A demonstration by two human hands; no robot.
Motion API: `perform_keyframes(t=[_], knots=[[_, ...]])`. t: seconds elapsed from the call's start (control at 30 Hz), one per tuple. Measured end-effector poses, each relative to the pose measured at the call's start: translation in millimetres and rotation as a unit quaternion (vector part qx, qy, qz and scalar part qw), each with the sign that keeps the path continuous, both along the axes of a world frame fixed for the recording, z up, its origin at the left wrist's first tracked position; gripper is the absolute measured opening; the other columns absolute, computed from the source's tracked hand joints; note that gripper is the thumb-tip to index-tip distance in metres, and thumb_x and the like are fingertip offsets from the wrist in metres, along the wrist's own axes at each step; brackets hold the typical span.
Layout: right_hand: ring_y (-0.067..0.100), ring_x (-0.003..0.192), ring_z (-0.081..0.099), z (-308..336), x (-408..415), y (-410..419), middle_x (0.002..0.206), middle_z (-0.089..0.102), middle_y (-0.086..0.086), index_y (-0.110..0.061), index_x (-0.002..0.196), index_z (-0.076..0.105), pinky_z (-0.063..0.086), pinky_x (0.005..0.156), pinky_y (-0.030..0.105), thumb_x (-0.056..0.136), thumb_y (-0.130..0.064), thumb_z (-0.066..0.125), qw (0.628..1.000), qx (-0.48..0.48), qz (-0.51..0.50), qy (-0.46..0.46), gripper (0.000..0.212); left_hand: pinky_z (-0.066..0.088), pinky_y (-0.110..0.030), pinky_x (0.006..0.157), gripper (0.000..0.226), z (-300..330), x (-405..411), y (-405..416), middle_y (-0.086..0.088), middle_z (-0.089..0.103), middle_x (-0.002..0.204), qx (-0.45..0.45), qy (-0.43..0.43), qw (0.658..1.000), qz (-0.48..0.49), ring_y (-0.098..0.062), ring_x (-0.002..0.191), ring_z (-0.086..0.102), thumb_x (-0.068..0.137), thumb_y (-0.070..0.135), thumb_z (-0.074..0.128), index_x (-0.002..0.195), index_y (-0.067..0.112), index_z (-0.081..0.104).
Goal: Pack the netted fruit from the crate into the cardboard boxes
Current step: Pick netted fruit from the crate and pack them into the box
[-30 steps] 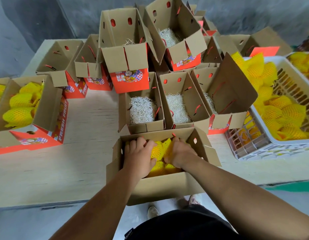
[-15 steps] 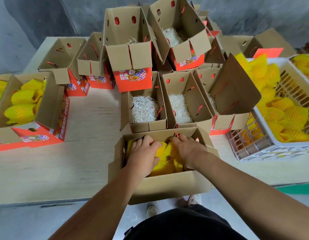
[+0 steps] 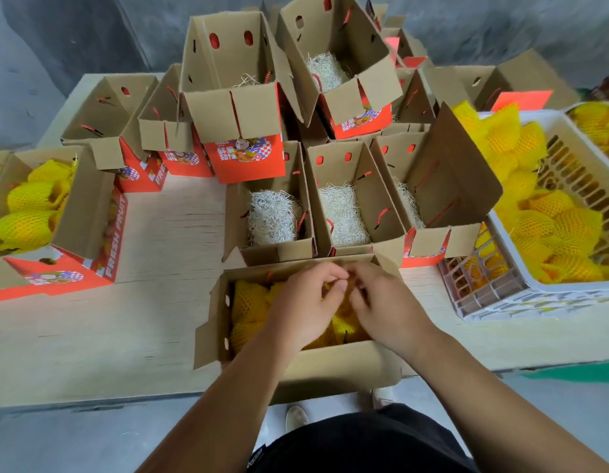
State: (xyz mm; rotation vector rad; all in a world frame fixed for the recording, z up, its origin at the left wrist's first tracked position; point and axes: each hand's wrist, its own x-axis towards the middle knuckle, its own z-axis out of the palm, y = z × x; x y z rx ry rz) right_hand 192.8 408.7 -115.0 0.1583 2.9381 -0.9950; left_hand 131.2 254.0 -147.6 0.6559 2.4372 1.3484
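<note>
Settling the fruit (image 3: 251, 302) in the near box (image 3: 330, 370), we have both hands over its far middle. Our left hand (image 3: 306, 305) and right hand (image 3: 385, 308) curl as if pinching netting, though we cannot tell. Better to press gently and keep each piece snug; the crate (image 3: 501, 295) waits right.

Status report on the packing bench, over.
Both hands over the near box: left hand and right hand fingers curled together, grip unclear. Netted fruit inside. Crate still loaded. Nothing blocking.
</note>
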Motion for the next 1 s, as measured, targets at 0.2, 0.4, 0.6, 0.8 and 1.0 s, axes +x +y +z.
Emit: perform_keyframes(t=[0.2, 0.4, 0.6, 0.8, 1.0], knots=[[0.019, 0.098, 0.065, 10.3, 5.3, 62.1, 0.110, 0.072, 0.000, -0.017, 0.121, 0.067, 0.053, 0.086, 0.041, 0.092, 0.001, 0.052, 0.990, -0.077, -0.052, 0.104, 0.037, 0.054, -0.039, 0.084, 0.015, 21.3, 9.2, 83.1, 0.011, 0.071, 0.094, 0.039, -0.010, 0.999, -0.016, -0.009, 0.090, 0.066, 0.103, 0.027, 0.052, 0.103, 0.027, 0.067], [0.014, 0.099, 0.066, 15.8, 25.9, 177.3, 0.109, 0.072, -0.003, -0.017, 0.120, 0.068, 0.053, 0.085, 0.031, 0.091, 0.005, 0.051, 0.978, -0.104, -0.115, 0.142, 0.041, 0.044, -0.019, 0.075, 0.016, 33.4, 22.5, 210.1, 0.014, 0.065, 0.089, 0.049, 0.016, 0.998, -0.030, -0.001, 0.087, 0.060, 0.105, 0.022, 0.053, 0.101, 0.022, 0.069], [0.012, 0.090, 0.064, 3.5, 42.0, 314.2, 0.107, 0.072, -0.001, -0.018, 0.122, 0.067, 0.044, 0.071, 0.015, 0.094, -0.006, 0.049, 0.974, -0.101, -0.147, 0.140, 0.035, 0.051, -0.031, 0.080, 0.021, 24.8, 27.7, 345.3, 0.007, 0.071, 0.099, 0.065, 0.036, 0.994, -0.084, -0.008, 0.092, 0.067, 0.105, 0.028, 0.052, 0.107, 0.020, 0.070], [0.036, 0.127, 0.052, -29.6, 22.4, 449.4, 0.139, 0.053, 0.012, -0.018, 0.146, 0.049, 0.047, 0.101, 0.045, 0.092, -0.011, 0.062, 0.990, 0.073, -0.106, -0.054, 0.056, 0.050, -0.036, 0.074, 0.022, -0.2, 0.9, 403.4, 0.006, 0.073, 0.097, -0.229, 0.261, 0.926, -0.145, -0.020, 0.089, 0.067, 0.098, 0.040, 0.056, 0.106, 0.028, 0.072], [0.034, 0.144, 0.025, -55.7, -16.9, 504.3, 0.157, 0.019, 0.008, -0.028, 0.158, 0.017, 0.024, 0.115, 0.044, 0.097, -0.030, 0.056, 0.857, 0.436, 0.035, -0.271, 0.073, 0.036, -0.030, 0.074, 0.015, -6.4, 2.2, 405.1, 0.015, 0.068, 0.091, -0.301, 0.271, 0.903, -0.142, -0.012, 0.086, 0.061, 0.097, 0.039, 0.056, 0.098, 0.033, 0.070]])
